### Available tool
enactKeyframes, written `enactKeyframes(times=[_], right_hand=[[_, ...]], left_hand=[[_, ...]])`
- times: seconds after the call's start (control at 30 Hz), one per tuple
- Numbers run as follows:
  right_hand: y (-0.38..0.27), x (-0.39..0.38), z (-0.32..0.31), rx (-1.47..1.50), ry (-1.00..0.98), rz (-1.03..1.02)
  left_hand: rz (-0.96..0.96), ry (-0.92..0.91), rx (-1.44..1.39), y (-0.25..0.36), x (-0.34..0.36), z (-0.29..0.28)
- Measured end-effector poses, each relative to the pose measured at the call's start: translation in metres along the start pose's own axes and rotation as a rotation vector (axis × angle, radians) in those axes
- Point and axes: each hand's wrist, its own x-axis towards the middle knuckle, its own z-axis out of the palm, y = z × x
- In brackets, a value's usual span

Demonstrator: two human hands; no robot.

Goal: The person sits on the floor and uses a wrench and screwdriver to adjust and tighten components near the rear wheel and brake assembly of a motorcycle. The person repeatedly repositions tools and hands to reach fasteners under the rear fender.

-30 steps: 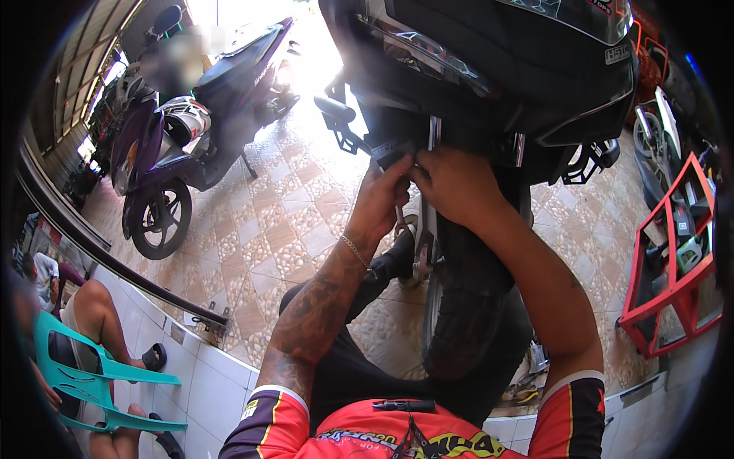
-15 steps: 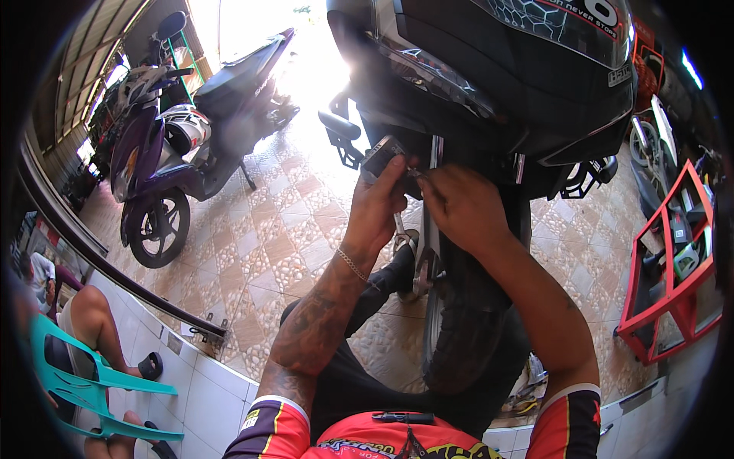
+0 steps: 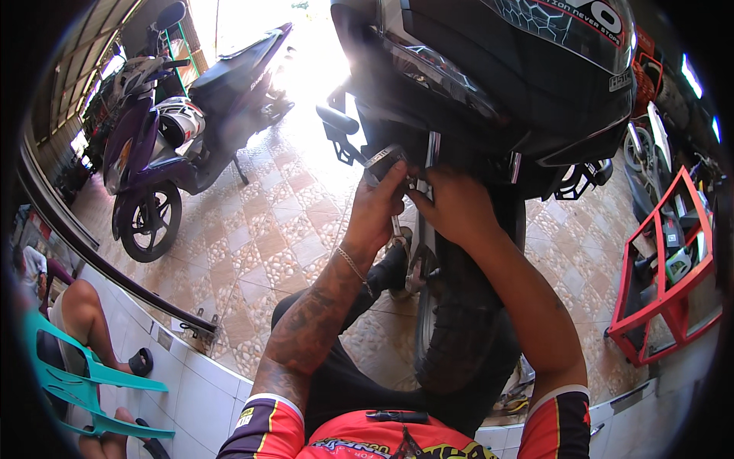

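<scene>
A black motorcycle stands in front of me, its front wheel between my legs. My left hand is closed round a small dark boxy part with a pale face, just left of the silver fork tube. Below that hand, a silver wrench hangs down with its open jaw lowest; its upper end is hidden by the fingers. My right hand is beside the fork tube, fingers bent in close to the left thumb. What they pinch there is too small and hidden to name.
A purple scooter with a white helmet stands at the left. A person sits on a green plastic chair at the lower left. On the right is a red metal rack with bottles. Several small things lie beside my right leg.
The boxy part has turned slightly and dropped a little in my left hand. My right fingers have shifted against the fork tube. The view has tilted slightly.
</scene>
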Motion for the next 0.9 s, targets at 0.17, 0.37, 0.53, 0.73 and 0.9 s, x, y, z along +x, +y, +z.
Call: enactKeyframes(times=[0.17,0.37,0.53,0.73,0.9], right_hand=[[0.01,0.013,0.006,0.215,-0.205,0.103],[0.009,0.013,0.002,0.493,-0.227,0.198],[0.012,0.008,-0.005,0.642,-0.214,0.222],[0.013,0.009,0.006,0.701,-0.155,0.202],[0.013,0.003,0.006,0.738,-0.236,0.255]], left_hand=[[-0.013,0.015,0.003,0.0,0.001,-0.003],[-0.022,-0.001,-0.026,0.005,-0.002,-0.006],[-0.011,-0.023,-0.044,0.007,-0.003,-0.004],[-0.015,-0.022,-0.088,0.006,-0.005,-0.005],[-0.028,-0.001,-0.089,0.005,-0.013,-0.009]])
